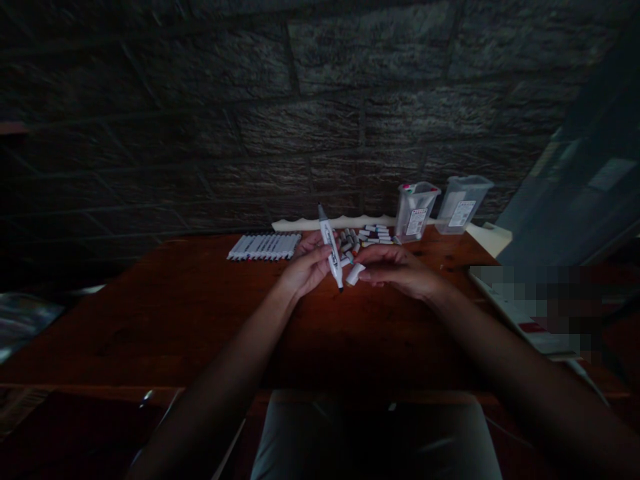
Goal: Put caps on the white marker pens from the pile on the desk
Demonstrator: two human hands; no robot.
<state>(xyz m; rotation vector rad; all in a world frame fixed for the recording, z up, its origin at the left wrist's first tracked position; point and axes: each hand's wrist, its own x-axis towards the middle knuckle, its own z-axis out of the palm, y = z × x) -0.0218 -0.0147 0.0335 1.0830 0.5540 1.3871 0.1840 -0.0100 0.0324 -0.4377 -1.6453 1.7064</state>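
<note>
At frame centre, over the table, the left hand grips a marker near upright, its lower tip bared toward the cap pinched by the right hand just beside it; loose markers lie behind.

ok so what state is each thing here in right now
marker: near upright in left hand, lower cap off, nib bare
cap: off the marker, pinched in right hand
row of markers: flat, side by side on table
loose markers: scattered heap
tub with markers: upright, lid off
other tub: upright, lid off, contents unclear
</note>
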